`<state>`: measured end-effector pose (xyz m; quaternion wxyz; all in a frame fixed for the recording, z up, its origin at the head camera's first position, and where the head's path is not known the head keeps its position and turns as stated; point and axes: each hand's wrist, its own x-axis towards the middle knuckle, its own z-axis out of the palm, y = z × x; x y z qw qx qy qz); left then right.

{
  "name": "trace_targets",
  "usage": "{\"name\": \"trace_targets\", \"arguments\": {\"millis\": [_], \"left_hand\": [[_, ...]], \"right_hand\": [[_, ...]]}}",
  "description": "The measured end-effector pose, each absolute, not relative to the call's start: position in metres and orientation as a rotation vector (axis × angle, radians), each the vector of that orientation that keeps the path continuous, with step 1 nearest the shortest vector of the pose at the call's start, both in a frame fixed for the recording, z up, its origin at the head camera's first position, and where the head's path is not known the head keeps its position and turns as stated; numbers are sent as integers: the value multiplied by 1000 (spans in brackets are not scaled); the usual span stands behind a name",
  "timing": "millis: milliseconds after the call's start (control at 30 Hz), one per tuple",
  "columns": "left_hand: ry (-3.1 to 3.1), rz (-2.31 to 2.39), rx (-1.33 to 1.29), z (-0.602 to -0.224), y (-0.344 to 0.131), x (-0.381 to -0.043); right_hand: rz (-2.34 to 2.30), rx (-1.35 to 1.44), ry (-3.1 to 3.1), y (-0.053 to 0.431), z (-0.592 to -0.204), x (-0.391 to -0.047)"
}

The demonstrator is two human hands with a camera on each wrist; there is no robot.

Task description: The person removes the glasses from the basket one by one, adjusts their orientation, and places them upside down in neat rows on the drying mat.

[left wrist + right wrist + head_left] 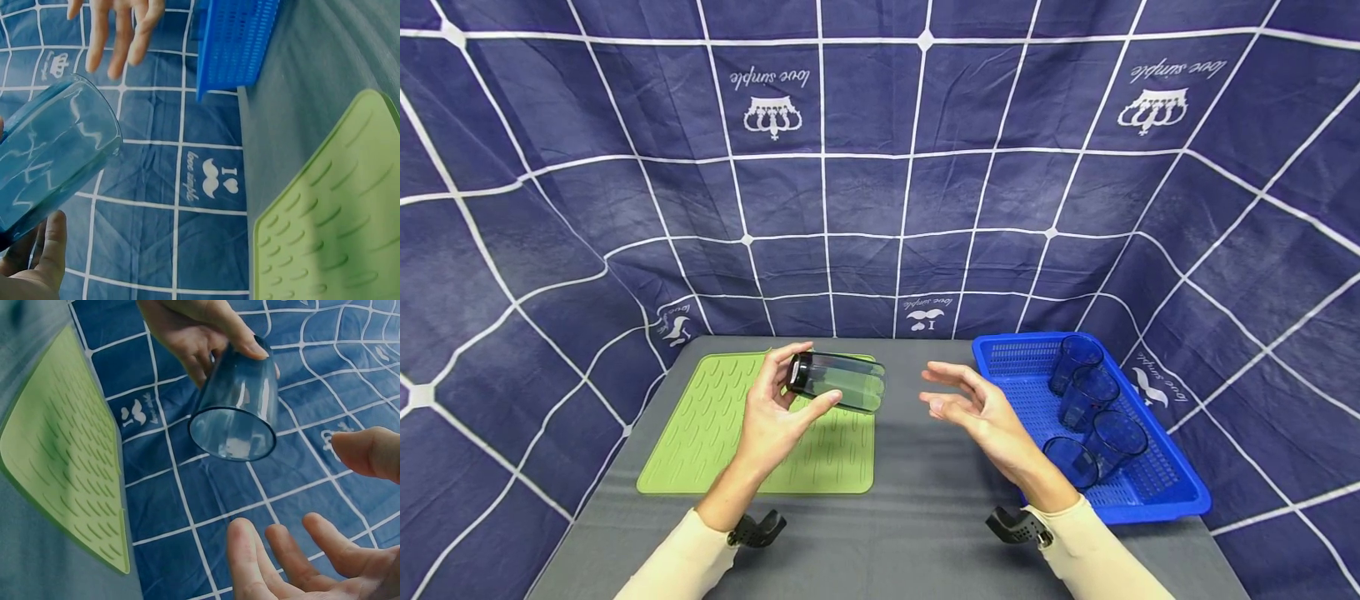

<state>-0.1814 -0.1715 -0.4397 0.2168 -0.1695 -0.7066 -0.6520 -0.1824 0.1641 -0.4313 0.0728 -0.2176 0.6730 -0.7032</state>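
Note:
A clear bluish drinking glass [842, 383] is tilted nearly on its side above the green mat, its mouth toward the right. My left hand [778, 412] grips it near the dark base, thumb along the near side. In the right wrist view the glass [234, 419] shows its open rim, with the left hand [200, 331] round its other end. My right hand [981, 408] hovers to the right of the rim, fingers spread and slightly bent, holding nothing. The right hand's fingers [115, 37] also appear past the rim in the left wrist view.
A green ribbed mat [692, 433] lies on the left of the grey table [917, 500]. On the right stands a blue plastic basket [1011, 375] with several blue glasses [1090, 396] along its right side. A blue gridded cloth [865, 192] hangs behind and at both sides.

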Motion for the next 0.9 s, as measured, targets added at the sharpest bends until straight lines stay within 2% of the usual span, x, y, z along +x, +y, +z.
{"name": "trace_targets", "arguments": {"millis": [900], "left_hand": [[-1981,-1681,-278,-462,-217,-198]], "right_hand": [[-1938,-564,2332,194,-432,-188]]}}
